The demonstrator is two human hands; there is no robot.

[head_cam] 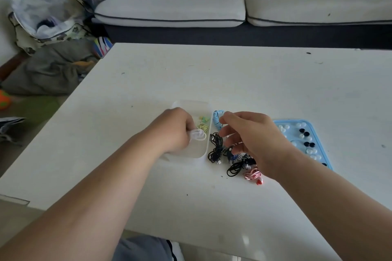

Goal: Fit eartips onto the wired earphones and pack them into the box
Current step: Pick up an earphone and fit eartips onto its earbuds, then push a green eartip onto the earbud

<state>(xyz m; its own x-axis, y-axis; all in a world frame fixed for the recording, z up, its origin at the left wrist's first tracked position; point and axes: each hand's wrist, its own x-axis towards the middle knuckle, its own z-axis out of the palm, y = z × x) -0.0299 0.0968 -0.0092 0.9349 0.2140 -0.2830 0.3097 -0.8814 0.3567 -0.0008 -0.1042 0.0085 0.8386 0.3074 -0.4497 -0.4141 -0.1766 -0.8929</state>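
A clear plastic box (192, 105) lies on the white table (233, 73). Inside it is a yellow-green striped earphone bundle (203, 125). My left hand (175, 130) is over the box and grips a coiled white earphone cable (198, 135). My right hand (254, 139) hovers over a pile of earphones, fingers loosely spread, its thumb next to a light blue bundle (216, 119). A black cable (216, 147), a black-and-white bundle (244, 159) and a red-and-white bundle (253, 174) lie under and beside that hand. A blue tray (319, 131) at the right holds clear and black eartips (305, 132).
A sofa (233, 6) stands beyond the table's far edge. Bags and clutter (46, 16) lie on the floor at the left. The table's near edge runs close to my lap.
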